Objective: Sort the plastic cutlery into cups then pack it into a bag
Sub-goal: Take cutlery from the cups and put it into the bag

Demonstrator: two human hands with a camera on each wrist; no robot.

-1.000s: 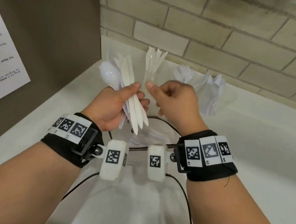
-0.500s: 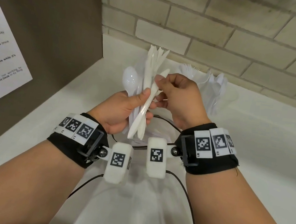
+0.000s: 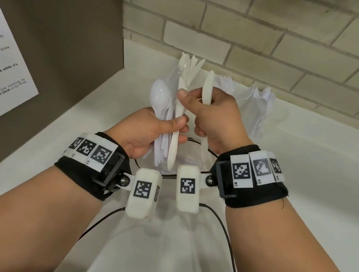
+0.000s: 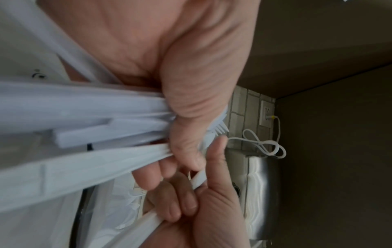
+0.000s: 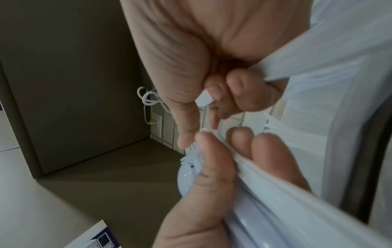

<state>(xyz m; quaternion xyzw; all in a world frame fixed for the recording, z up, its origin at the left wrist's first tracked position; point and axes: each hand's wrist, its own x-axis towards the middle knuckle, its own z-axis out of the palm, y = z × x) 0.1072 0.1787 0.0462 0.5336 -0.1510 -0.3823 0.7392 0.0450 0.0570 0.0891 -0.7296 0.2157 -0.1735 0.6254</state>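
My left hand (image 3: 149, 129) is wrapped round a mixed bundle of cutlery (image 3: 164, 138), thumb clamped across the front; a spoon bowl sticks up at eleven o'clock from my knuckles. My right hand (image 3: 213, 115) has a single knife (image 3: 208, 87) tucked upright against the palm under curled fingers, blade poking out at twelve o'clock. Its thumb and forefinger also pinch a second white piece (image 3: 178, 113) whose lower end sits in the left hand's bundle.

Beyond the hands, at twelve to one o'clock against the brick wall (image 3: 278, 34), stand the clear cups (image 3: 246, 103) on the white counter (image 3: 305, 175), already bristling with forks, knives and spoons. A clear bag (image 3: 157, 258) lies at six o'clock below my wrists.

I judge these pieces light, smooth and slippery against each other, thin enough to flex or snap if squeezed hard. The handle near mid-length seems the best place to hold: flat faces give the thumb purchase. Pulling one out risks dragging its neighbours, so the left thumb wants to stay firm.
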